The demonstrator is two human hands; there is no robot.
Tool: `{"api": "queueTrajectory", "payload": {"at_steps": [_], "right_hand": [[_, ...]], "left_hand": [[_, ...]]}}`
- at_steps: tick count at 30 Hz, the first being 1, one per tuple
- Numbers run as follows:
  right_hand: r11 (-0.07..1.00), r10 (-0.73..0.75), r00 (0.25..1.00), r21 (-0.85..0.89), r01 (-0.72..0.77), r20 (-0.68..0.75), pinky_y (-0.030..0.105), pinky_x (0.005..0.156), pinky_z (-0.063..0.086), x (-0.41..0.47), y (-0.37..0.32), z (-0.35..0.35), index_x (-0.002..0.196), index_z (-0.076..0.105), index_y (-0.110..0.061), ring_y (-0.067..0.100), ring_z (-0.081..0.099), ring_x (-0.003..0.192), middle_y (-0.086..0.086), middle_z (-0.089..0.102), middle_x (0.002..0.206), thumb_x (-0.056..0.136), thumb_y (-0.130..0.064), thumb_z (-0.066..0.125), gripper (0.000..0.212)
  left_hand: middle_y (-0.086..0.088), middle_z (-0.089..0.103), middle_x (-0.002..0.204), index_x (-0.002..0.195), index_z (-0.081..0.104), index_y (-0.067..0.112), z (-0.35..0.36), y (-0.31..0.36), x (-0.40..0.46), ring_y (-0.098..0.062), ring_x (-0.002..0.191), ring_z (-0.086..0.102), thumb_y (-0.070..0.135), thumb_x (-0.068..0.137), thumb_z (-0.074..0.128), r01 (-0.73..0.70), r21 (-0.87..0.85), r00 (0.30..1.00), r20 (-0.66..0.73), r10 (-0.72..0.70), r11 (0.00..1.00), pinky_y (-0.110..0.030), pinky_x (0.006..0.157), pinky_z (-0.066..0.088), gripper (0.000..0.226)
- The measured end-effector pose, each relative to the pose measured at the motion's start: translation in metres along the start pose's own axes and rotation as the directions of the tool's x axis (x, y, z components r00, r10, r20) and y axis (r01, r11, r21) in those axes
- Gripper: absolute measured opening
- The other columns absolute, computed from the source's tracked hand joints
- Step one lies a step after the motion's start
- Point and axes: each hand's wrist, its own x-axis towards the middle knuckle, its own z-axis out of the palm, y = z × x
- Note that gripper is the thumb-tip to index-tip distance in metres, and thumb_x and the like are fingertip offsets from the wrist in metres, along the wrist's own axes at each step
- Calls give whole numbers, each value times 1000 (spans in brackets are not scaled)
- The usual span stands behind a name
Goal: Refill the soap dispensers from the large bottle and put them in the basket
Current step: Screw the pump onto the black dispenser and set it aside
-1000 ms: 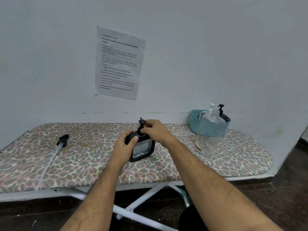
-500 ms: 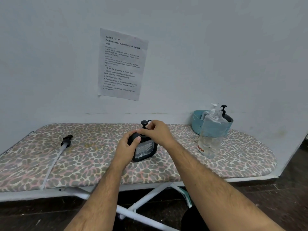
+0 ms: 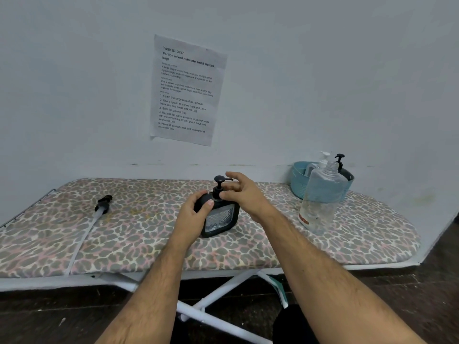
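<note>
The black soap dispenser [image 3: 219, 214] is standing mid-board on the ironing board [image 3: 372, 234]; the left hand [image 3: 196, 214] is clamping its shoulder to steady it – the right hand [image 3: 244, 194] is pinching the pump collar [image 3: 218, 194], likely screwing it down; the basket [image 3: 298, 182] is waiting far right.

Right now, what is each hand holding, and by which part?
Left hand grips the black soap dispenser by its upper left shoulder; right hand fingertips pinch its pump collar.

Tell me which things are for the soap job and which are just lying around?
For the job:
black dispenser
big clear bottle
blue basket, two dispensers already in it
loose pump, probably the big bottle's

Just there:
paper on the wall
ironing board
</note>
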Motion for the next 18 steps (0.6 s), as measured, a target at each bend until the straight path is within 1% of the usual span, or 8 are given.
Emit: {"api": "queueTrajectory", "payload": {"at_steps": [3,4,7,9,11,13,15,18], "right_hand": [[1000,-18,999,-24,17,-27,23,80,50,1,1,5,136,48,-11,6,60,79,-1,59,89,78,-2,78,65],[999,-21,999,-35,20,-30,22,79,49,2,2,7,134,50,-13,6,58,78,-3,56,88,79,-3,77,63],[1000,-25,999,7,25,-40,22,82,47,1,2,9,133,52,-14,12,58,92,-1,55,90,85,2,64,51],[999,-16,999,37,17,-35,21,82,46,1,3,6,134,51,-14,10,60,95,-2,60,94,88,6,54,50],[997,-8,1000,77,8,-12,18,81,48,-1,4,5,136,49,-16,5,61,100,-4,65,104,90,9,52,53],[992,-14,1000,129,14,4,16,78,51,-2,6,3,137,48,-15,6,63,103,1,68,108,92,10,53,53],[987,-20,1000,161,19,5,21,81,54,-2,8,3,134,50,-10,12,67,100,7,70,109,91,9,56,48],[986,-28,999,165,34,-38,40,94,54,0,12,4,128,54,-3,28,68,103,15,70,113,87,7,65,45]], "left_hand": [[3,63,117,124,55,27,0,0,0,-11,102,65,21,98,59,-5,-1,1000,2,5,1000,-24,79,55,28],[3,63,117,124,55,28,0,0,0,-12,103,65,22,98,59,-2,-2,1000,3,2,1000,-26,81,55,28],[1,64,119,125,56,27,-1,-3,1,-17,107,65,24,97,61,8,-2,1000,2,-8,1000,-37,90,56,29],[0,65,119,126,57,27,-1,-5,2,-19,108,65,26,96,61,5,4,1000,9,-6,1000,-42,93,56,31],[0,65,120,127,57,27,-1,-6,3,-20,108,66,26,96,62,8,7,1000,6,-9,1000,-45,94,55,31],[-1,64,119,126,57,27,-1,-6,3,-20,108,66,24,96,62,10,-3,1000,4,-10,1000,-46,93,56,31],[-1,64,119,126,57,27,-1,-5,3,-20,107,66,23,96,62,12,-7,1000,2,-12,1000,-45,92,56,30],[-1,65,118,124,57,28,-1,-5,3,-19,105,67,23,96,62,11,-7,1000,0,-11,1000,-45,91,57,29]]}}
